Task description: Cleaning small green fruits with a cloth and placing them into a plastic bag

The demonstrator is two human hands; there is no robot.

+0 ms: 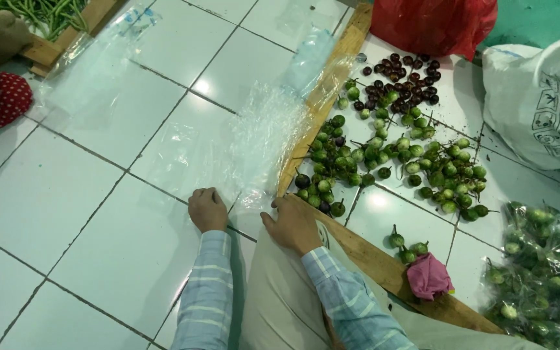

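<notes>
My left hand (207,209) rests knuckles-up on the white tiled floor (92,214), its fingers curled at the near edge of a clear plastic bag (254,149) lying flat. My right hand (291,222) presses on the bag's near corner beside a wooden frame (322,97). Whether either hand pinches the plastic cannot be told. Both arms wear pale blue striped sleeves. Just right of the frame lie several small round green eggplants (390,162) and dark purple ones (400,81).
More clear bags (98,71) lie on the tiles at left. A filled bag of eggplants (542,272), a pink cloth (428,275), a white sack (539,97) and a red bag (432,23) stand at right. A crate of green beans (46,16) sits top left.
</notes>
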